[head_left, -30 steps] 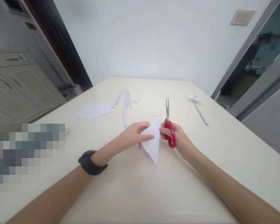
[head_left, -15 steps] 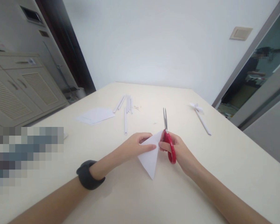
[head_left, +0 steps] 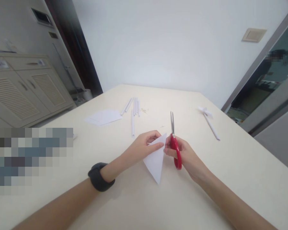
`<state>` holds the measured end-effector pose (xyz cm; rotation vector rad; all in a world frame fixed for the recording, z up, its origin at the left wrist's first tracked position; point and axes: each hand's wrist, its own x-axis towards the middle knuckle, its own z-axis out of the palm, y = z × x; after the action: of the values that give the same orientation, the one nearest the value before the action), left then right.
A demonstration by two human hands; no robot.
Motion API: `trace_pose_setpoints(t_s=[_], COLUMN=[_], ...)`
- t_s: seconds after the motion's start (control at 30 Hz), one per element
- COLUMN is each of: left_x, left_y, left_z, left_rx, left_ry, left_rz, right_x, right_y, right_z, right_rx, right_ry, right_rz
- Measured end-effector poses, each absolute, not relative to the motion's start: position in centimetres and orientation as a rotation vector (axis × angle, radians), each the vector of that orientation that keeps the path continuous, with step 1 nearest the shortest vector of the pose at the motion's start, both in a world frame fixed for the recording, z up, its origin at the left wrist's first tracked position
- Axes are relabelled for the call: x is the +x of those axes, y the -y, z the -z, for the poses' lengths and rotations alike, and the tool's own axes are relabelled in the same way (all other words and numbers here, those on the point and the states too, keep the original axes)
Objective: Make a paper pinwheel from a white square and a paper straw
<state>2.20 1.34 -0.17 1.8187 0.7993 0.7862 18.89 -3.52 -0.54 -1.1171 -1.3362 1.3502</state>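
My left hand pinches the top edge of a white folded paper triangle that points down toward me on the cream table. A dark band sits on that wrist. My right hand grips red-handled scissors, fingers through the handles. The blades are together and point away from me, just right of the paper's upper corner. Both hands nearly touch at that corner.
Several rolled white paper sticks lie further back, with flat white sheets to their left. A paper stick with a bow-like top lies at the right. Cabinets stand left; a glass door is at the right.
The view shifted slightly. My hands, paper and scissors keep almost the same pose, having dropped a little toward me since the earliest frame.
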Motion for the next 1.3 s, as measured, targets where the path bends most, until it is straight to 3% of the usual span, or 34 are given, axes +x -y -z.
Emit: trace_pose_setpoints(t_s=[0.27,1.3], left_x=[2.3,2.6], left_y=[-1.1,-0.5], left_z=[0.1,0.3], left_rx=[1.689,1.535], left_ry=[-0.784,-0.925], left_rz=[-0.625,-0.838], right_x=[19.0,19.2], right_y=[3.5,3.4], right_z=[0.5,1.0], right_rx=[-1.131,-1.195], right_ry=[1.305,1.356], right_rz=[-1.363,-1.295])
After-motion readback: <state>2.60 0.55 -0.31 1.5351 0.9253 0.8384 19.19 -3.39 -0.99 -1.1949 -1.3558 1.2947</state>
